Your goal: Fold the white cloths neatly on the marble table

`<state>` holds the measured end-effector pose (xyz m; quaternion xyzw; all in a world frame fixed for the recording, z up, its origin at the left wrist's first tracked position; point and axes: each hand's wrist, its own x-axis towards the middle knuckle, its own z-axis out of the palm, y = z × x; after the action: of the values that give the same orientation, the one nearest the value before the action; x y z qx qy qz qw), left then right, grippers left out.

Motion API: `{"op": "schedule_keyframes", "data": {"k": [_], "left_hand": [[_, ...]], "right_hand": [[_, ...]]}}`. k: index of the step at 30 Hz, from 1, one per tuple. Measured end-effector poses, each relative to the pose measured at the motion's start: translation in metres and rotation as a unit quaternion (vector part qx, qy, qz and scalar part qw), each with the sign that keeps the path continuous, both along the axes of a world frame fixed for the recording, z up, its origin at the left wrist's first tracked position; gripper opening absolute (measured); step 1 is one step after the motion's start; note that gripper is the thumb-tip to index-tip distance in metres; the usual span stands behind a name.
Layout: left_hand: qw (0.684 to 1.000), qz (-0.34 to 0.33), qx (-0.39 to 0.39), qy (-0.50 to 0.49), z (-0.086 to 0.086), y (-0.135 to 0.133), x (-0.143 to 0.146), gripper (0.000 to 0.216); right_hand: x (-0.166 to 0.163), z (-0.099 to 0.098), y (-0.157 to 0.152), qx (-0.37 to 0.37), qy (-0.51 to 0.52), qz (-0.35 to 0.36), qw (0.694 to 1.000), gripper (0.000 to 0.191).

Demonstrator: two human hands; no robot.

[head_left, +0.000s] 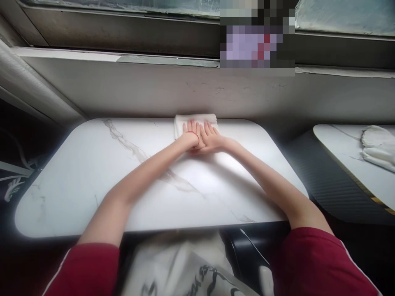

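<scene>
A folded white cloth [182, 119] lies at the far edge of a white marble-patterned table [77, 176], close to the wall. On its near part rests my left hand [194, 135], palm down with the fingers stretched out and a thin red string at the wrist. My right hand [211, 139] lies flat beside it, fingers extended onto the cloth. The two hands touch at their inner sides. Part of the cloth is hidden under them.
To the right stands a second marble-patterned table [345, 144] with a bunched white cloth [379, 148] on it. Behind is a grey wall [138, 90] below a window. White cables [15, 181] hang at the left. A printed pale bag [185, 263] sits below the near edge.
</scene>
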<state>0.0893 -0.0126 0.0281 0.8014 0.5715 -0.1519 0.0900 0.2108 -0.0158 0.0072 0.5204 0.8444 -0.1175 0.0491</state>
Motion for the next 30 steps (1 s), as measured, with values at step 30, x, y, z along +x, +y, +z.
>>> {"op": "schedule_keyframes", "data": {"k": [30], "left_hand": [[0.959,-0.264,0.029,-0.096,-0.031,-0.101,0.088,0.116]], "right_hand": [[0.107,0.004,-0.171,0.033,-0.070,-0.042,0.996,0.131]]}}
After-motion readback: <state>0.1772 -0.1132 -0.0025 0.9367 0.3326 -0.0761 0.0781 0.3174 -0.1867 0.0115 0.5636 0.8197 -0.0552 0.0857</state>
